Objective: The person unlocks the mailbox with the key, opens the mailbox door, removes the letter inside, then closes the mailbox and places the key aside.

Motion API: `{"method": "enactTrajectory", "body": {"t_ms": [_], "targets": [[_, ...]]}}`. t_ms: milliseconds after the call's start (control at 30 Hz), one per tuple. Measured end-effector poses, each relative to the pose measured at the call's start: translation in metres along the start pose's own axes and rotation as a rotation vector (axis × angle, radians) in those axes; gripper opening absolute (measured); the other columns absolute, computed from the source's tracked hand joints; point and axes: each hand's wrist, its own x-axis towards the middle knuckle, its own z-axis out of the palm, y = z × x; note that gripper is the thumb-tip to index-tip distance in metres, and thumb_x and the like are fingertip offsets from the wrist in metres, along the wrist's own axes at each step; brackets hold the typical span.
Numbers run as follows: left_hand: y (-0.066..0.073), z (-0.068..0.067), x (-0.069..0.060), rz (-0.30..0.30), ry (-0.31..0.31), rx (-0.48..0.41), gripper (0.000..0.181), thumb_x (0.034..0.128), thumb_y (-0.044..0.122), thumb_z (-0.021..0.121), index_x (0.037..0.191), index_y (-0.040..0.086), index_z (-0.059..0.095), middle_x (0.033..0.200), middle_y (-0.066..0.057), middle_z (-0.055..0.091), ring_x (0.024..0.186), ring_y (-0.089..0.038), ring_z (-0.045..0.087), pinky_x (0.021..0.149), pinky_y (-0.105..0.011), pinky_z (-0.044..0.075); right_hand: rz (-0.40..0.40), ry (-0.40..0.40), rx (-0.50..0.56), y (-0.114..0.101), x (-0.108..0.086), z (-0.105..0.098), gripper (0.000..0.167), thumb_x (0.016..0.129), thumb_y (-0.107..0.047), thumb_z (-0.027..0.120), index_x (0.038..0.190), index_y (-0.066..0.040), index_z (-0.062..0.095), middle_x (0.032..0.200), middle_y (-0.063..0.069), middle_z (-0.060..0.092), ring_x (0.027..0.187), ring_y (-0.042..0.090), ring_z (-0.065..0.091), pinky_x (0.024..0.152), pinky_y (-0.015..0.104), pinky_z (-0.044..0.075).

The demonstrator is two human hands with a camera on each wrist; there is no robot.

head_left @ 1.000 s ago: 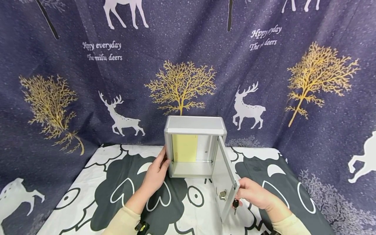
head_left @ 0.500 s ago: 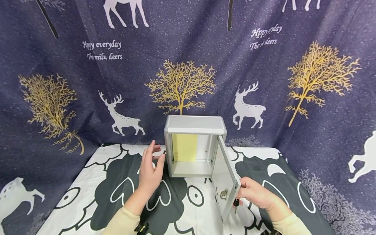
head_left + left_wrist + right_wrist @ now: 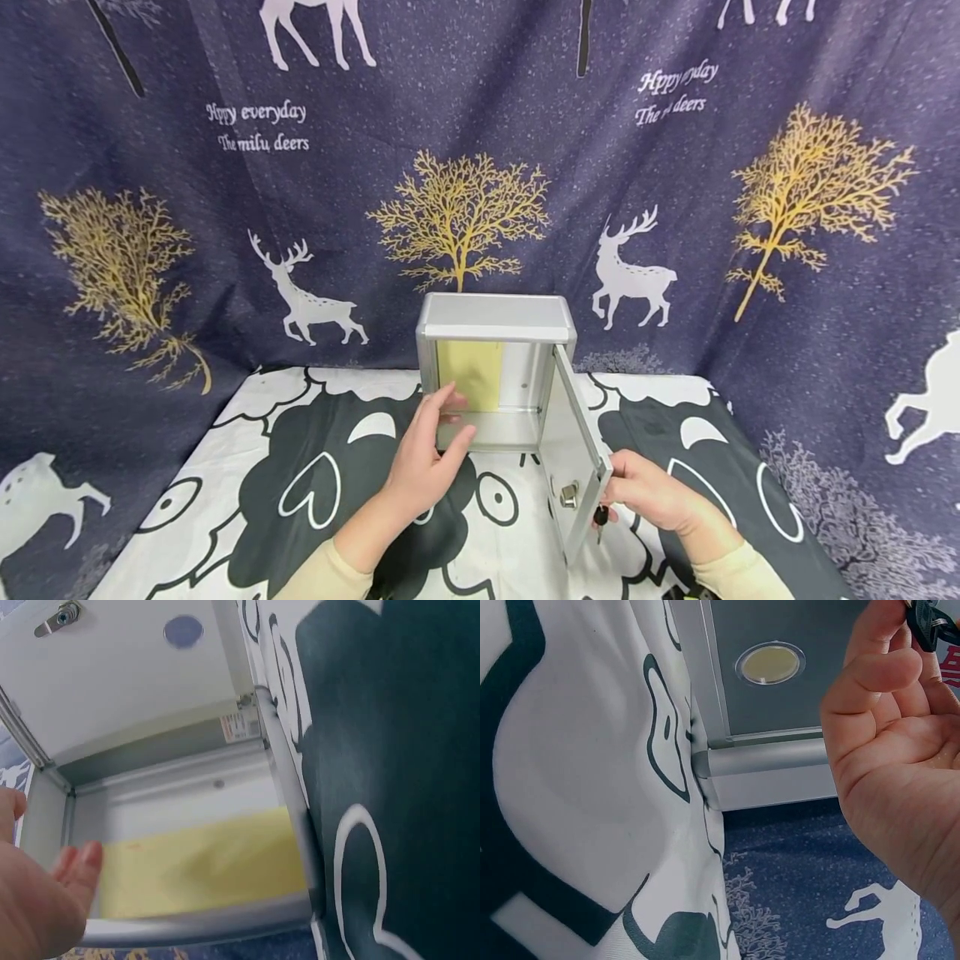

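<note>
A silver metal box (image 3: 496, 317) stands upright on the cloth, its hinged door (image 3: 573, 467) swung out towards me. Inside, a yellow sheet (image 3: 202, 862) lies against the back wall. My left hand (image 3: 427, 458) is in front of the box's left side with fingers spread and nothing in them. In the left wrist view its fingertips are over the opening, near the sheet. At the door's free edge, my right hand (image 3: 652, 496) has curled fingers pinching a black-headed key (image 3: 930, 626), its grip partly hidden. A second black key (image 3: 601, 515) hangs below the fingers.
A lock cam (image 3: 569, 497) sticks out of the door's inner face. An oval window (image 3: 770, 664) shows on the door's outer side. The table bears a black-and-white patterned cloth (image 3: 525, 542); a dark blue curtain (image 3: 480, 100) hangs close behind the box.
My left hand has let go of the box's left side, drawn away, then moved right to the front of its opening. My right hand and the door have hardly moved.
</note>
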Motion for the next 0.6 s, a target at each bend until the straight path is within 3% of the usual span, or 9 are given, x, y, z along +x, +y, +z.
{"method": "enactTrajectory", "body": {"t_ms": [167, 333, 467, 600], "targets": [[0.002, 0.011, 0.008, -0.214, -0.02, -0.079, 0.076, 0.1103, 0.016, 0.073, 0.17, -0.007, 0.031, 0.158, -0.027, 0.051, 0.147, -0.041, 0.054, 0.117, -0.053, 0.051, -0.003, 0.007, -0.005, 0.0, 0.001, 0.0, 0.019, 0.092, 0.009, 0.049, 0.091, 0.019, 0.065, 0.074, 0.034, 0.057, 0.07, 0.017, 0.071, 0.065, 0.024, 0.056], [-0.002, 0.025, 0.018, -0.384, -0.046, -0.049, 0.098, 0.1079, 0.031, 0.077, 0.175, -0.004, 0.016, 0.175, -0.03, 0.03, 0.162, -0.042, 0.035, 0.127, -0.058, 0.039, -0.041, 0.007, -0.012, -0.003, 0.002, 0.001, 0.016, 0.089, 0.011, 0.048, 0.088, 0.019, 0.063, 0.072, 0.039, 0.052, 0.068, 0.02, 0.073, 0.063, 0.027, 0.057], [-0.011, 0.039, 0.026, -0.469, -0.019, 0.016, 0.112, 0.1049, 0.04, 0.079, 0.177, -0.004, 0.005, 0.18, -0.031, 0.015, 0.167, -0.046, 0.02, 0.131, -0.063, 0.029, -0.03, 0.006, -0.006, -0.004, 0.001, 0.002, 0.015, 0.089, 0.01, 0.049, 0.088, 0.018, 0.062, 0.073, 0.038, 0.051, 0.071, 0.017, 0.074, 0.064, 0.025, 0.056], [-0.02, 0.051, 0.034, -0.509, 0.05, 0.054, 0.12, 0.1004, 0.042, 0.081, 0.176, -0.005, 0.001, 0.18, -0.035, 0.011, 0.168, -0.048, 0.015, 0.132, -0.064, 0.026, -0.017, 0.012, -0.01, -0.004, 0.001, 0.001, 0.016, 0.09, 0.01, 0.049, 0.089, 0.018, 0.063, 0.072, 0.037, 0.052, 0.069, 0.019, 0.072, 0.064, 0.026, 0.056]]}}
